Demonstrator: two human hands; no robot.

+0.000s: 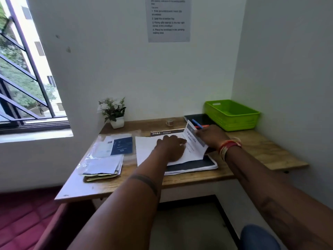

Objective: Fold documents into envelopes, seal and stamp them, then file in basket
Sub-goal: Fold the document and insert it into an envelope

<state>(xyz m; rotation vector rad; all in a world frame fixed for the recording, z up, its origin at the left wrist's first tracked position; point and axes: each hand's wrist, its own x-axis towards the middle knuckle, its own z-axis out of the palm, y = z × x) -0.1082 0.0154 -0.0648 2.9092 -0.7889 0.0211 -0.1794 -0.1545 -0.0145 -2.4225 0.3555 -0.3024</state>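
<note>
One sheet (153, 148) mid-frame is getting folded: left hand (170, 148) is pressing it flat w/ relaxed fingers, right hand (210, 137) is lifting its right flap. Basket (232, 114), upper right, is looking empty; envelopes (104, 163) at left are waiting. Sealing, stamping, filing prob. all left.

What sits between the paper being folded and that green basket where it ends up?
Little in the way. Between the document, lifted by the right hand, and the green basket lie only pens on a dark notebook, low on the desk.
</note>
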